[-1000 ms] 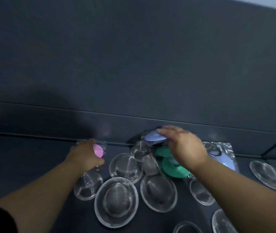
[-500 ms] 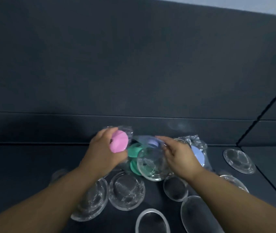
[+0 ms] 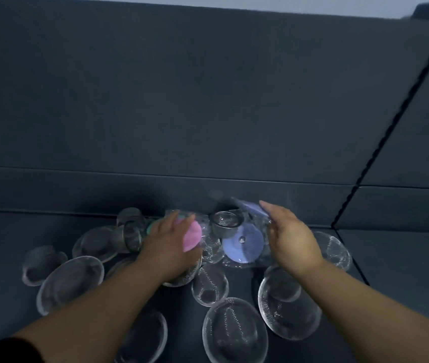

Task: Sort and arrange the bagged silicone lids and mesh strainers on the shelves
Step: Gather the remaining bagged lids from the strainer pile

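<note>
On the dark shelf [image 3: 391, 258] lies a pile of bagged silicone lids and mesh strainers. My left hand [image 3: 168, 247] grips a bagged pink lid [image 3: 193, 235] above the pile's middle. A green lid [image 3: 151, 227] peeks out behind that hand. My right hand [image 3: 291, 237] holds the clear bag of a lavender lid [image 3: 243, 244] at its right edge. The fingertips reach a second lavender piece [image 3: 251, 206] by the back wall. A small metal cup strainer [image 3: 225, 222] sits between the two hands. Bagged mesh strainers [image 3: 234, 331] lie in front.
Several more bagged mesh strainers spread left [image 3: 69, 281], right [image 3: 335, 248] and front [image 3: 286, 310]. The shelf's dark back wall [image 3: 208, 100] rises just behind the pile. A vertical divider edge [image 3: 346, 205] runs at the right.
Both hands moved apart and toward the back wall. The left hand lowered the pink lid; the right hand shifted right onto the lavender lid's bag. The view panned left and down.
</note>
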Demonstrator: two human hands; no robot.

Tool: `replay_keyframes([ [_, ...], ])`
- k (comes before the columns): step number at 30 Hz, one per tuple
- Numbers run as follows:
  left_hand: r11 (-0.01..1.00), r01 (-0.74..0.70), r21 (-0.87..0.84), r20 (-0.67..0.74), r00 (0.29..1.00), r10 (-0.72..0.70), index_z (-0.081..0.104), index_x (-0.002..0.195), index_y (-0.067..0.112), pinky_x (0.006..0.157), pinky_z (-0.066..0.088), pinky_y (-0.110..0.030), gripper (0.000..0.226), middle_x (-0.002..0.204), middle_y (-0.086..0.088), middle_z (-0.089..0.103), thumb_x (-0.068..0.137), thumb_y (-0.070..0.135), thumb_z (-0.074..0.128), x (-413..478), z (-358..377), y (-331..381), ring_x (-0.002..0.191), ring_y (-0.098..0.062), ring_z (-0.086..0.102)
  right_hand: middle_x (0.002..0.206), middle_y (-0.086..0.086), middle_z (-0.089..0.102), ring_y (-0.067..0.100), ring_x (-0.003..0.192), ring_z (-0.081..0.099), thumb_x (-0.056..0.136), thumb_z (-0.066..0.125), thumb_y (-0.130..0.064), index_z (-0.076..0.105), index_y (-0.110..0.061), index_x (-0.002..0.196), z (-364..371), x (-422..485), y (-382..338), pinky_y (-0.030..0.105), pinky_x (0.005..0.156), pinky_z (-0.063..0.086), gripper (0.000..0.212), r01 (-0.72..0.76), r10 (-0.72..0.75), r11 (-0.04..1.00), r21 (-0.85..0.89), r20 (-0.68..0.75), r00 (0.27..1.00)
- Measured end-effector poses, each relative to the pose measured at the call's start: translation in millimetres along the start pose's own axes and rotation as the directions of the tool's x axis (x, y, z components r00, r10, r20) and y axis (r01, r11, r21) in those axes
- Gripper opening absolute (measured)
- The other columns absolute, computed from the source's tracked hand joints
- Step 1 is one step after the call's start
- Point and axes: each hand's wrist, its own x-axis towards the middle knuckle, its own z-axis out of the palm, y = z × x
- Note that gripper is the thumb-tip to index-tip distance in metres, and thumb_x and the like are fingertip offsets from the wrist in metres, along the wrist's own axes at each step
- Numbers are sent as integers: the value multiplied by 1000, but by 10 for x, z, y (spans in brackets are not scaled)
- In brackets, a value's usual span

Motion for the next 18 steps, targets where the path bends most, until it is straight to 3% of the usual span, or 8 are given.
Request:
replay_keyframes([
  [2, 998, 12, 61, 21, 1000, -13, 17, 145, 43, 115, 18, -36, 97, 156, -3, 11, 56, 70, 44, -53, 27, -8, 140, -30, 18, 153, 0, 31, 19, 131, 43, 96, 46, -19, 34, -31, 145, 76, 6, 85, 27, 107, 35, 52, 30, -18, 998, -62, 181, 983],
  [4, 997, 29, 66, 40, 999, -32, 19, 145, 42, 114, 20, -36, 94, 156, -2, 10, 63, 56, 61, -119, -12, -20, 140, -30, 19, 155, -1, 26, 16, 138, 34, 92, 55, -38, 38, -30, 143, 175, -13, 107, 25, 113, 27, 55, 45, -28, 998, -46, 329, 944],
  [6, 998, 39, 57, 28, 999, -40, 23, 145, 37, 113, 20, -34, 92, 155, -3, 14, 62, 51, 60, -204, -76, -49, 139, -29, 21, 147, -4, 39, 10, 134, 38, 83, 63, -51, 54, -29, 131, 235, -22, 98, 19, 110, 26, 53, -16, -8, 997, 73, 323, 946],
  [8, 998, 35, 60, -28, 999, -34, 30, 144, 30, 112, 21, -32, 98, 152, -4, 21, 52, 59, 45, -272, -144, -115, 138, -27, 26, 137, -4, 50, 11, 122, 50, 81, 68, -48, 62, -28, 120, 248, 28, 110, 16, 100, 32, 45, -79, 52, 987, 142, 189, 981],
  [10, 998, 58, 29, -56, 997, -56, 33, 144, 25, 111, 22, -29, 97, 150, -5, 26, 54, 58, 45, -288, -216, -187, 137, -26, 29, 143, 2, 40, 21, 123, 49, 78, 72, -44, 52, -26, 129, 244, 96, 148, 23, 103, 35, 58, -145, 130, 985, 94, 141, 981],
  [13, 986, 125, -111, -124, 983, -138, 34, 144, 23, 110, 25, -29, 79, 150, -4, 27, 74, 39, 67, -218, -279, -225, 136, -24, 30, 153, 6, 20, 27, 132, 40, 72, 78, -44, 24, -23, 146, 272, 151, 123, 31, 108, 33, 94, -247, 233, 969, 17, 278, 932],
  [15, 982, 61, -176, -194, 976, -96, 37, 142, 23, 110, 26, -28, 78, 148, -2, 31, 74, 46, 66, -125, -298, -213, 134, -21, 33, 156, 3, 12, 24, 135, 38, 69, 82, -41, 15, -23, 150, 328, 157, 64, 30, 108, 32, 106, -239, 221, 971, 22, 313, 924],
  [18, 980, -40, -197, -204, 979, -1, 40, 139, 25, 107, 26, -28, 87, 145, 1, 33, 62, 65, 48, 34, -301, -172, 132, -21, 34, 157, 1, 7, 22, 138, 33, 65, 85, -36, 10, -25, 151, 393, 160, -19, 29, 108, 32, 115, -196, 187, 981, 0, 301, 935],
])
